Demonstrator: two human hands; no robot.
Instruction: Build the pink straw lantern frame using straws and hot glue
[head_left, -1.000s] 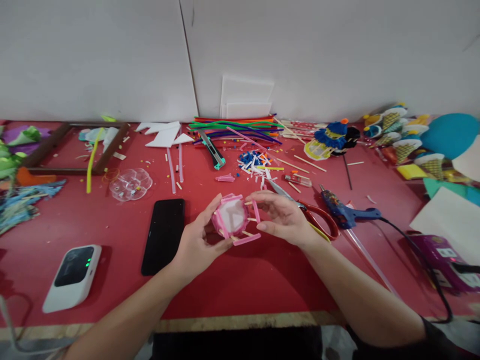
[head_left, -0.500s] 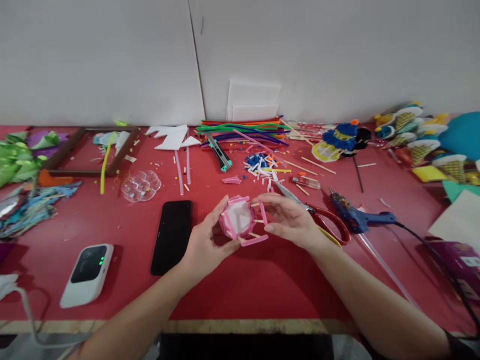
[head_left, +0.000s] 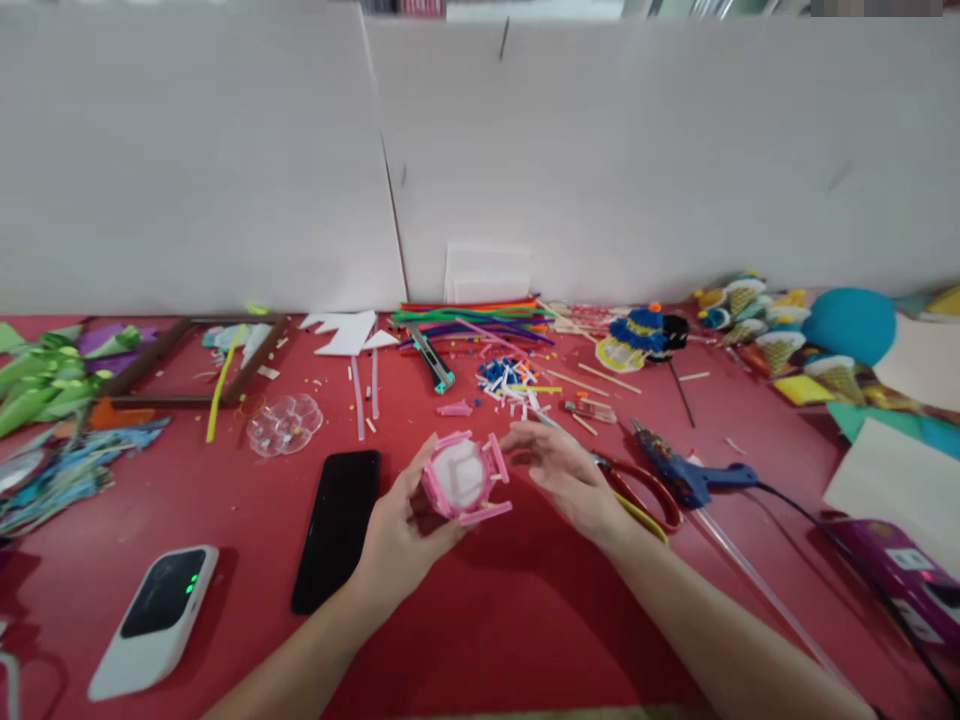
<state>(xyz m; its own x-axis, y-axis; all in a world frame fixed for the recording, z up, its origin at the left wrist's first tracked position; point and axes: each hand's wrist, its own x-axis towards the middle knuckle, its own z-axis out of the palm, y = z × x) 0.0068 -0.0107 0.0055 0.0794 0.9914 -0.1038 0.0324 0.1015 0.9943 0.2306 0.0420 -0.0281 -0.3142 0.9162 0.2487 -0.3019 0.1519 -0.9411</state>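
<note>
While left fingers [head_left: 421,464] cradle pink craft [head_left: 460,476], right fingers [head_left: 534,434] hover beside.

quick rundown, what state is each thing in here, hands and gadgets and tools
left hand, gripping the pink craft piece
pink craft piece, held up, white inside showing
right hand, loosely open beside it
phone, screen dark
white device, green lights lit
glue gun, lying down, cord attached, heat unclear
cutter, lying down
scissors, partly hidden
</note>
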